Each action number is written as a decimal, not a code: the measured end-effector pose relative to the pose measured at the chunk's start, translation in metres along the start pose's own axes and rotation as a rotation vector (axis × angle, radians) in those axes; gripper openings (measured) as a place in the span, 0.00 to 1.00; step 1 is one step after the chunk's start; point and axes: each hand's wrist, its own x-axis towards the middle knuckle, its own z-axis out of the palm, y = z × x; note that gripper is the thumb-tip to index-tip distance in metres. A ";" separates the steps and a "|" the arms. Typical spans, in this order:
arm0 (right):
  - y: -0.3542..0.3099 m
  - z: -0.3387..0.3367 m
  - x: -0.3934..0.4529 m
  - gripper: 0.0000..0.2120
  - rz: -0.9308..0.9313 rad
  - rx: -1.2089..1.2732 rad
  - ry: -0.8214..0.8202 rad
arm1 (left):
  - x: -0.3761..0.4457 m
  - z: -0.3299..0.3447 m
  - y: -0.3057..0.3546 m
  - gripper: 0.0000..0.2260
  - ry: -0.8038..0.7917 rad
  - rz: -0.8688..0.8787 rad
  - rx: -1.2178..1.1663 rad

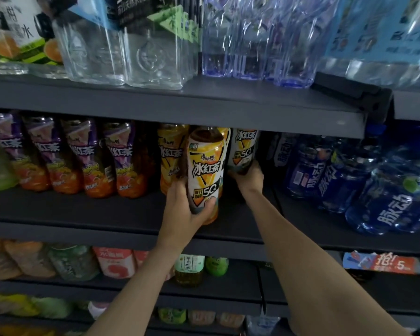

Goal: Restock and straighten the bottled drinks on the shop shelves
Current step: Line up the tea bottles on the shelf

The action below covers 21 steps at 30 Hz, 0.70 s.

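Bottles of iced tea are filling the middle shelf [121, 212] of a dark shop rack. The left hand [184, 209] is wrapping its grip round the lower part of a yellow-and-white tea bottle [205, 166], thumb lying across the label, holding it upright near the shelf's front edge. The right hand [249, 177] is reaching deeper in, its grip cupping the base of a second tea bottle [244, 147] of the same label standing further back; how tightly the fingers are closing there is hard to tell. Just left of the held bottle, another yellow tea bottle [171, 156] is standing, and beyond it a row of purple-labelled tea bottles [83, 156]. Blue drink bottles [386, 195] are crowding the right side. Clear water bottles [153, 49] are sitting on the shelf above.
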 end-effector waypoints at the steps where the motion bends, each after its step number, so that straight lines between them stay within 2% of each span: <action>1: 0.001 0.000 -0.003 0.32 -0.015 -0.017 0.027 | 0.000 0.000 0.000 0.26 -0.005 -0.005 -0.005; 5: 0.003 -0.003 -0.016 0.32 -0.049 -0.066 0.088 | -0.001 -0.001 0.002 0.27 -0.001 -0.011 -0.015; 13: 0.005 -0.005 -0.021 0.30 -0.050 -0.070 0.098 | -0.001 -0.001 0.003 0.27 -0.016 -0.026 -0.016; 16: 0.002 -0.007 -0.023 0.33 -0.052 -0.083 0.081 | -0.001 -0.002 0.004 0.26 -0.023 -0.027 -0.020; 19: 0.000 -0.016 -0.034 0.38 0.009 0.020 0.060 | -0.002 -0.003 0.004 0.29 -0.002 -0.003 0.007; 21: 0.004 -0.027 -0.049 0.33 -0.011 0.071 0.053 | -0.003 -0.003 0.004 0.29 0.025 0.019 0.049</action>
